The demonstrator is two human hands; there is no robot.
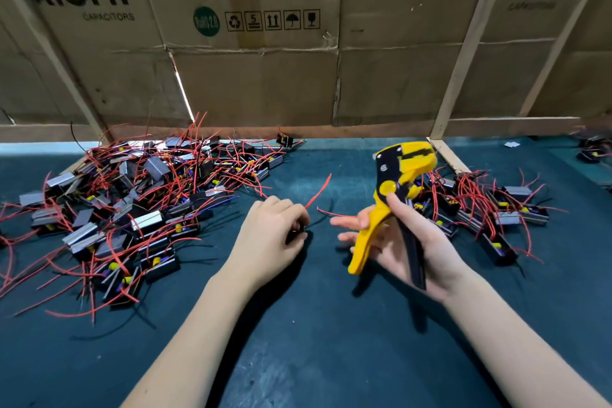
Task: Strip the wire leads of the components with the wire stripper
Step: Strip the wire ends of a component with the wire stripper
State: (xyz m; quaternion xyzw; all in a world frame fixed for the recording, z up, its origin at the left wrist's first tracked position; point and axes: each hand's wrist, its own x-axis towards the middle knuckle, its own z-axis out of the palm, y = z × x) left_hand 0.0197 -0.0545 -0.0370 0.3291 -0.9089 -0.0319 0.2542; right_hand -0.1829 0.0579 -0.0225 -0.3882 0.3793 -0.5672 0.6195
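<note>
- Your right hand [410,242] grasps the yellow-and-black plastic wire stripper [394,199], its head up, over the dark teal desk mat [314,341].
- Your left hand [271,232] pinches a small black component [303,231] with thin red leads [318,190].
- Tangled piles of boxy components lie at the desk's left edge [126,209] and right edge [490,205].

Component piles [109,209] left and right [490,209]
</note>
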